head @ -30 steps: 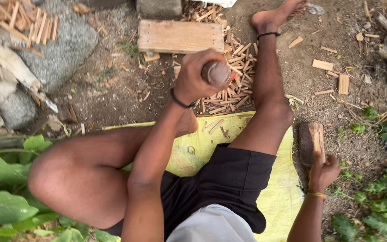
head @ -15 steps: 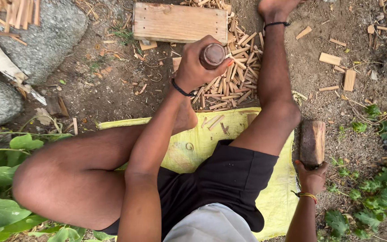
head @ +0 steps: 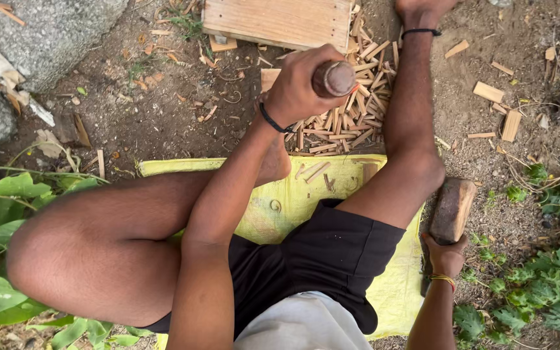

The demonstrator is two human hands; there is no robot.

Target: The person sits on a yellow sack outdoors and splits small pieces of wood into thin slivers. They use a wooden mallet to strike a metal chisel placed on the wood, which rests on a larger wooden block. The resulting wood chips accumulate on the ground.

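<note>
Head view: left hand (head: 299, 81) clamps a round handle (head: 334, 78), its tool end hidden; right hand (head: 445, 254) grips a wood block (head: 452, 209).

A yellow sheet (head: 293, 201) lies on bare dirt. Beyond its far edge sits a pile of split wood sticks (head: 351, 120), and past that a flat wooden board (head: 280, 23). Grey rocks (head: 40, 32) and green leaves (head: 8, 214) lie to its left.
</note>
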